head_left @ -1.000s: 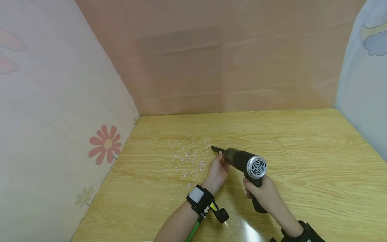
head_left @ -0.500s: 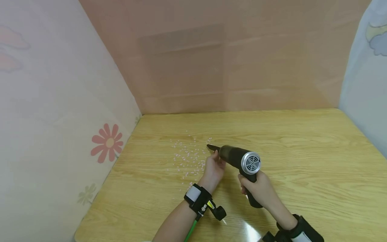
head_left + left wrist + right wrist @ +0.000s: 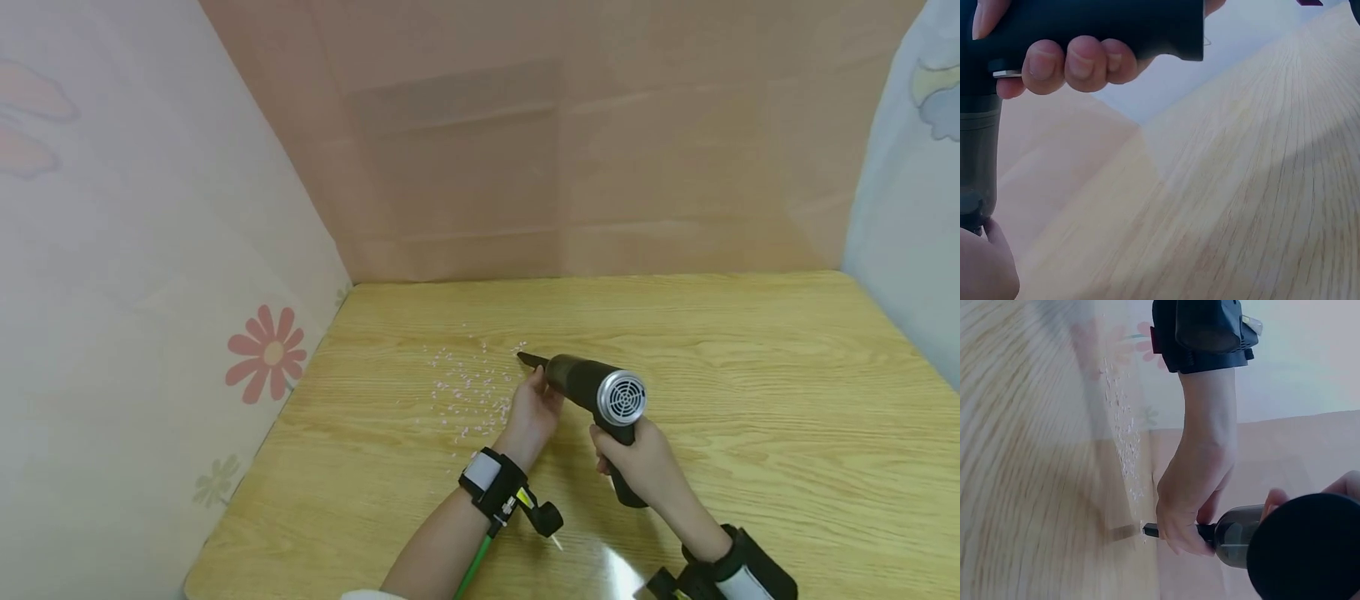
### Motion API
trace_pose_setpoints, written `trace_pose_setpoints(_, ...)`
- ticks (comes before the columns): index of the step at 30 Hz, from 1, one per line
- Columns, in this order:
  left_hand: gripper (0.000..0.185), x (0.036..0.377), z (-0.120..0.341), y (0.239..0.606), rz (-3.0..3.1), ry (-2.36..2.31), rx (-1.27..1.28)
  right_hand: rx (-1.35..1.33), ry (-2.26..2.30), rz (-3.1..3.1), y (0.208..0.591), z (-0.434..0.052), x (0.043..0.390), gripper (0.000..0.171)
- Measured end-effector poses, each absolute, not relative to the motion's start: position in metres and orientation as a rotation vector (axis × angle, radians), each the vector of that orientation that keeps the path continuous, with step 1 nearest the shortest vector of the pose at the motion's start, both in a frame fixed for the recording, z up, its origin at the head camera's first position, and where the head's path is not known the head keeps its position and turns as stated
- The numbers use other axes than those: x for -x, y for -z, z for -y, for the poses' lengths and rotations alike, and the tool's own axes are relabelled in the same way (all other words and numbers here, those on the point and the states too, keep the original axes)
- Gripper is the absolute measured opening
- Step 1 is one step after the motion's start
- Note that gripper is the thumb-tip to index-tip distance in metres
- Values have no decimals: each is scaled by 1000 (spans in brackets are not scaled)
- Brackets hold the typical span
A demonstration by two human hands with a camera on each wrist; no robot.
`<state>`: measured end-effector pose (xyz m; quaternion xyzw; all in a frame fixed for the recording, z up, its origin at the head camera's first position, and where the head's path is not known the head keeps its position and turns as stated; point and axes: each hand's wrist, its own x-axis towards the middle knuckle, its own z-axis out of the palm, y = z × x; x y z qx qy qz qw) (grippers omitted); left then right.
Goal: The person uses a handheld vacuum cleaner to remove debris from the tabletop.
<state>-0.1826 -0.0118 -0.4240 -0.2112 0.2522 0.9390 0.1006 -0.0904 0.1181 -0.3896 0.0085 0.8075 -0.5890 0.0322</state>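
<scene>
Both hands drift slightly left: right hand (image 3: pixel 637 462) grips the blower (image 3: pixel 596 392) handle, left hand (image 3: pixel 534 408) pinches its nozzle, aimed at crumbs (image 3: pixel 468 387) just ahead; next, steady aim.

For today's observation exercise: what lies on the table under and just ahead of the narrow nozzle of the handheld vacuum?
Small pink-white scraps lie scattered on the wooden table just left of the nozzle. The left hand grips the nozzle's base and covers the tabletop directly beneath.

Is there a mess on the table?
Yes. Tiny pink and white bits lie scattered over the wooden table, just left of the left hand and the nozzle of the handheld vacuum the right hand grips.
</scene>
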Motion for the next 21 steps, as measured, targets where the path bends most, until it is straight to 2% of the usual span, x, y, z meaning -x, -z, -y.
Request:
trace_pose_setpoints(6, 10, 185, 11, 428, -746, -2763, 621, -34, 1813, -2487, 392, -119, 92, 17)
trace_pose_setpoints(10, 48, 190, 6, 430, -741, -2789, 550, -48, 1823, -2491, 391, -119, 94, 18)
trace_pose_setpoints(12, 59, 192, 4, 430, -749, -2800, 530, -47, 1816, -2509, 390, -119, 95, 18)
trace_pose_setpoints(17, 47, 194, 1, 430, -753, -2818, 580, -37, 1809, -2512, 390, -118, 97, 18)
trace_pose_setpoints(21, 48, 194, 2, 430, -764, -2814, 581, -37, 1810, -2510, 391, -118, 99, 18)
